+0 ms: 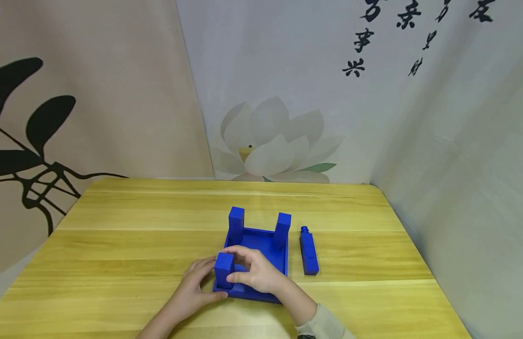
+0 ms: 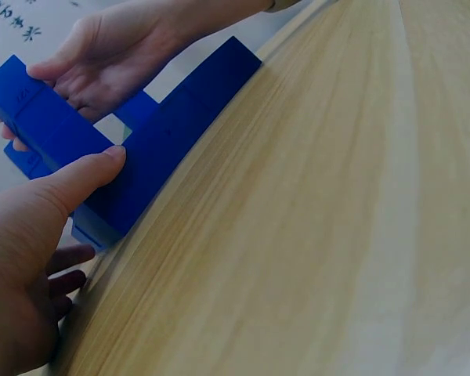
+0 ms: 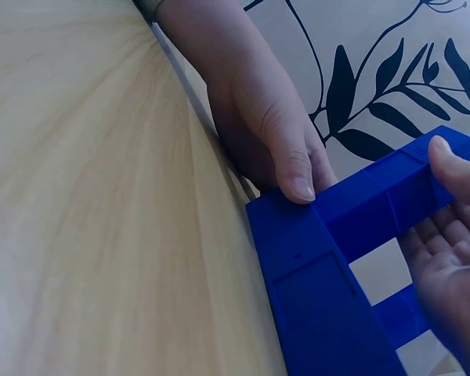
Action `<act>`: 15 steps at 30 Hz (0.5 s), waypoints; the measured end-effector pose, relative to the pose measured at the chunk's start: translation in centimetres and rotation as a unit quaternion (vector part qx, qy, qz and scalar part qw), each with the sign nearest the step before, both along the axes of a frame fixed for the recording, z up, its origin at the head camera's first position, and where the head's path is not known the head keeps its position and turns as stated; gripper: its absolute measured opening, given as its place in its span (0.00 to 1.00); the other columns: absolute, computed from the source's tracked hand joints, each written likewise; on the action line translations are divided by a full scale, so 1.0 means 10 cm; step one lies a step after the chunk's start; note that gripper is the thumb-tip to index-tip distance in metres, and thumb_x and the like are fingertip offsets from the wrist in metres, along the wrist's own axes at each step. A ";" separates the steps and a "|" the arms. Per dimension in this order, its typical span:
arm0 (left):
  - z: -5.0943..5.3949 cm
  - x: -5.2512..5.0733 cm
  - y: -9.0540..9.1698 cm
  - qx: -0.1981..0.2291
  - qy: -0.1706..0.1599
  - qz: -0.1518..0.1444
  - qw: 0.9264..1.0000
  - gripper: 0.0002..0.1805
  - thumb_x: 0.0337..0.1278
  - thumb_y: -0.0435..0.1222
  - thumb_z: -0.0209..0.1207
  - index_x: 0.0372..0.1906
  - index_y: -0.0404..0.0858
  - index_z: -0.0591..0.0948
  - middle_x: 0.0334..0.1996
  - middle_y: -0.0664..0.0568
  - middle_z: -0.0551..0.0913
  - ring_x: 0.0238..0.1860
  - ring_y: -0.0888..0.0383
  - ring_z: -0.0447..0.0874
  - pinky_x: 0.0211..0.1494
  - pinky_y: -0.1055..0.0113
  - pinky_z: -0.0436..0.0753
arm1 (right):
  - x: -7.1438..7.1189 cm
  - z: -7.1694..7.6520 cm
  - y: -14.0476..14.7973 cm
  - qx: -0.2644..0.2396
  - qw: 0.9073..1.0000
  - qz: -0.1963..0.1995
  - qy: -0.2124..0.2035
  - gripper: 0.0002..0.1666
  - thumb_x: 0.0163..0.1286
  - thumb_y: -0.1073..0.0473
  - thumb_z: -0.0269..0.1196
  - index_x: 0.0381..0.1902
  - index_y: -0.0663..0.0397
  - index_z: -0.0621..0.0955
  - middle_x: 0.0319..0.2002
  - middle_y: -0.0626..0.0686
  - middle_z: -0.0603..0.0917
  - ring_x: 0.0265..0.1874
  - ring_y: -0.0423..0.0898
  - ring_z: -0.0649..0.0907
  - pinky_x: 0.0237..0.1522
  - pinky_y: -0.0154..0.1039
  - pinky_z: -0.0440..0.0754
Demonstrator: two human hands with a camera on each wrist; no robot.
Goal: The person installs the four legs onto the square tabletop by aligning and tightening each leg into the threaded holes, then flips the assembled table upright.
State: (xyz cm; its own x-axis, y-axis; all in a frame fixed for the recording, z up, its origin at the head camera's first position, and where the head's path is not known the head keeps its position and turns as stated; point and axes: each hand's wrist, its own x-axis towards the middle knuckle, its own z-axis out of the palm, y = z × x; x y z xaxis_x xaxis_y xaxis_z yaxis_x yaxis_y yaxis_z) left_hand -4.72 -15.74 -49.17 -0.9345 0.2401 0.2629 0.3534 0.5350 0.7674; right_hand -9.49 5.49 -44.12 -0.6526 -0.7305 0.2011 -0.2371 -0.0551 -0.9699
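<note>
A blue square tray-like base point(image 1: 253, 294) lies on the table with three upright blue posts at its corners. My right hand point(image 1: 257, 273) pinches the near-left post point(image 1: 224, 269) between thumb and fingers; the right wrist view shows that post point(image 3: 384, 192) and the right hand point(image 3: 454, 258) at its upper part. At the same corner, my left hand point(image 1: 193, 292) holds the base, its thumb on the near side wall, as the left wrist view shows with the left hand point(image 2: 31, 235) against the base point(image 2: 172, 129). The near-right corner is partly hidden by the right forearm.
A loose blue post point(image 1: 309, 254) with a threaded-looking end lies on the table right of the base, that end pointing away. Two posts point(image 1: 236, 225) stand at the base's far corners. The wooden table point(image 1: 117, 263) meets printed curtains behind.
</note>
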 end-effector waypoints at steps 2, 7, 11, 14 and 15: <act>0.00 0.00 0.00 -0.001 -0.004 0.001 1.000 0.41 0.36 0.50 0.75 0.61 0.41 0.77 0.60 0.50 0.75 0.60 0.45 0.67 0.58 0.36 0.61 | 0.00 0.01 -0.01 0.005 1.000 -0.002 -0.005 0.31 0.63 0.73 0.62 0.64 0.66 0.69 0.59 0.63 0.75 0.57 0.45 0.76 0.58 0.41 0.73; 0.02 0.00 0.02 -0.001 -0.017 0.012 1.000 0.43 0.33 0.51 0.76 0.62 0.43 0.76 0.60 0.52 0.75 0.61 0.47 0.66 0.60 0.39 0.60 | 0.01 0.06 -0.02 0.008 1.000 0.001 -0.004 0.31 0.62 0.75 0.62 0.63 0.69 0.68 0.58 0.66 0.75 0.56 0.45 0.76 0.58 0.44 0.73; 0.03 0.00 0.05 -0.009 -0.015 0.031 0.999 0.44 0.30 0.52 0.77 0.61 0.44 0.76 0.58 0.51 0.77 0.60 0.46 0.68 0.59 0.38 0.62 | 0.04 0.21 -0.01 0.000 1.000 0.009 0.014 0.28 0.63 0.76 0.60 0.62 0.72 0.68 0.56 0.69 0.75 0.56 0.46 0.77 0.58 0.47 0.73; 0.05 0.01 0.07 -0.014 -0.018 0.044 0.999 0.44 0.30 0.54 0.77 0.60 0.44 0.77 0.57 0.51 0.77 0.60 0.45 0.69 0.58 0.37 0.63 | 0.07 0.31 -0.01 -0.004 1.000 0.010 0.018 0.27 0.63 0.76 0.60 0.61 0.74 0.69 0.55 0.70 0.76 0.56 0.45 0.77 0.58 0.47 0.73; 0.05 0.01 0.07 -0.014 -0.022 0.047 0.999 0.43 0.29 0.54 0.77 0.59 0.44 0.77 0.57 0.51 0.77 0.60 0.44 0.69 0.58 0.37 0.63 | 0.07 0.32 -0.01 -0.003 1.000 0.010 0.018 0.27 0.63 0.76 0.60 0.61 0.74 0.69 0.55 0.70 0.76 0.56 0.45 0.77 0.58 0.47 0.73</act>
